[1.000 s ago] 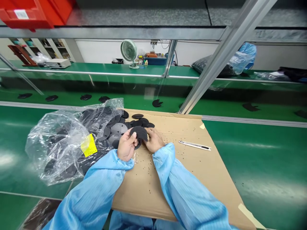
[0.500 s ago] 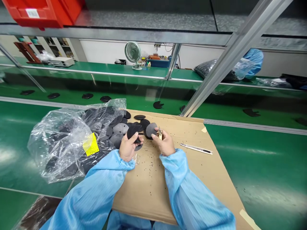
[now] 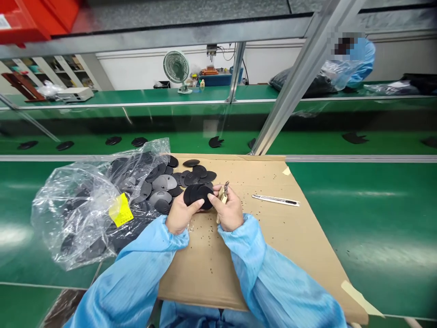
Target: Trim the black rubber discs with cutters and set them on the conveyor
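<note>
Several round black discs (image 3: 194, 193), fanned like cards, are gripped by my left hand (image 3: 180, 215), its thumb across the front. My right hand (image 3: 231, 211) is closed around small nippers (image 3: 223, 193) with yellowish handles, jaws pointing up. That hand's thumb and fingers also pinch a black disc (image 3: 206, 198) at the right of the fan, overlapping the others. Just beyond and left of my hands, loose black discs (image 3: 164, 183) are heaped at the mouth of a clear plastic bag (image 3: 77, 182). My fingers hide part of the nippers' handles.
Under my hands lies a cardboard sheet (image 3: 201, 282) dotted with tiny black scraps. A utility knife (image 3: 276, 200) rests to the right. Beyond a metal rail, black parts (image 3: 215, 142) sit spaced along a green surface. A slanted metal post (image 3: 293, 82) rises ahead; another person (image 3: 362, 64) is at the far right.
The disc in my right hand has come left against the discs in my left hand and now shows its black face instead of grey. The camera view has shifted slightly.
</note>
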`<state>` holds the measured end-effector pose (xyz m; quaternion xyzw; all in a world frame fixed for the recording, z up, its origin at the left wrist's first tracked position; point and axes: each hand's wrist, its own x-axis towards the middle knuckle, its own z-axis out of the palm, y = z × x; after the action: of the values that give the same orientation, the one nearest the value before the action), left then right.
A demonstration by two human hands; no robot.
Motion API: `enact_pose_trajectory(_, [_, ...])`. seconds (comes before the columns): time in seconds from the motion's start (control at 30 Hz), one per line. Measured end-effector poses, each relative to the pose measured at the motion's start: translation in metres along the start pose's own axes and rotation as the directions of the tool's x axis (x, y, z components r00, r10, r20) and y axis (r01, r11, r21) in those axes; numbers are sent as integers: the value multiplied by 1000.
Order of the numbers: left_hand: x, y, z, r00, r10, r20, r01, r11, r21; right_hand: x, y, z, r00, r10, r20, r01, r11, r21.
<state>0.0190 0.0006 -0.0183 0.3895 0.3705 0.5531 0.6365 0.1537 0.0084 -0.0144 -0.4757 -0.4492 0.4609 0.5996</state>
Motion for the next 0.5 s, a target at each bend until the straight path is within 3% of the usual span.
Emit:
enact_pose_trajectory(0.3, [0,-3,-1,999,8,-35,-7,999,37,-4,2,3,997,-61,-38,54,986,-158])
enact_pose_trajectory(0.4, [1,-3,-3,999,-1,-49,2,1000,15,-2,0,1,993,-119,7,117,959,-258])
enact_pose_trajectory(0.5, [1,-1,-6,999,41,-8,-41,998,43,0,-5,-2,972,-198,125,226,934,-276])
